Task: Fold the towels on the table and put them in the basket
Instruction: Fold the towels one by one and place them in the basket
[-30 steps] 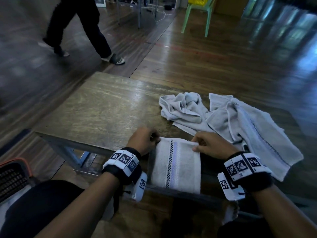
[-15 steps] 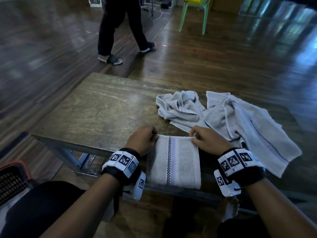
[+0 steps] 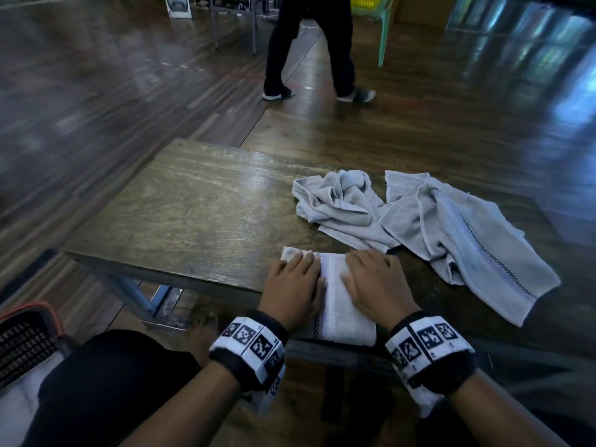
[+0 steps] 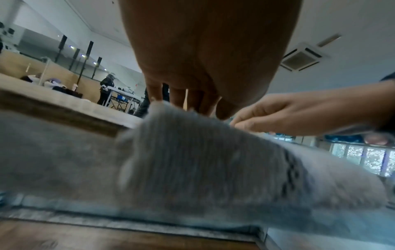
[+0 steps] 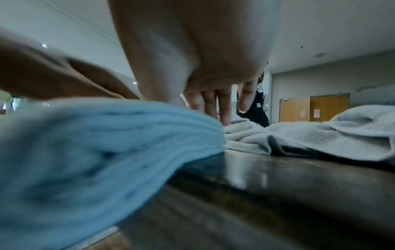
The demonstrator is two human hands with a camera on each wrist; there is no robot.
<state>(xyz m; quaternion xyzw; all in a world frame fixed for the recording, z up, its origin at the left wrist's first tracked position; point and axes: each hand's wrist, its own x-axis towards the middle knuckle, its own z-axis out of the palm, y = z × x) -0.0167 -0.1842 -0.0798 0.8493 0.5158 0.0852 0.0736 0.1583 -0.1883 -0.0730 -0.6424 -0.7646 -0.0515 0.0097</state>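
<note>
A dim hall with a glossy wooden floor [image 3: 419,130] surrounds a low, worn wooden worktop [image 3: 193,214]. At its near edge lies a folded towel [image 3: 338,304], white with a checked stripe and a pale band running along its length; its near end reaches the worktop's edge. The left hand [image 3: 292,287] lies flat on the left part of the folded towel, fingers [image 3: 304,259] straight and together, gripping nothing. The right hand [image 3: 375,285] presses flat on the right part, its fingers [image 3: 371,258] likewise extended, thumb spread toward the middle. The left wrist view shows both palms low over the cloth; the right wrist view is blurred close up but shows straight fingers on the fabric.

Beyond the hands, a crumpled towel [image 3: 338,208] sits bunched on the worktop, touching a second loose towel [image 3: 467,243] that spreads toward the right edge, a dark stitched line along it. At the lower left, beside the person's knee, part of a dark mesh basket [image 3: 25,343] with an orange rim stands on the floor. Farther off, another person's legs [image 3: 309,53] cross the floor near a green chair [image 3: 385,27].
</note>
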